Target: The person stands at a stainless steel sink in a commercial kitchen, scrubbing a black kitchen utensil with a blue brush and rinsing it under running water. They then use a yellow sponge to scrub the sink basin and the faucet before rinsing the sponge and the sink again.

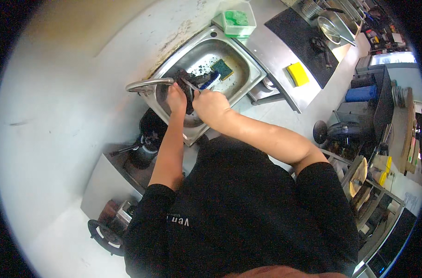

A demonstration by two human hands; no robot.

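Both hands work inside a stainless steel sink [244, 83]. My left hand [177, 99] grips a dark, grimy object [189, 104], probably a metal burner part; the hands hide much of its shape. In my closed right hand [211, 106] is a thin metal tool [189, 84], a knife or scraper, its blade against the dark object. Just beyond lies a scrubbing brush [210, 81] with blue and white bristles. A wet scouring sponge [222, 69] rests on the sink floor among black crumbs. The curved faucet [152, 83] reaches over my left hand.
A clear plastic tub [239, 21] with green soapy liquid stands at the sink's far corner. On the steel counter [266, 45] lie a yellow sponge [297, 74] and a black mat [298, 38]. A wall borders the left; a black burner grate [106, 236] sits lower left.
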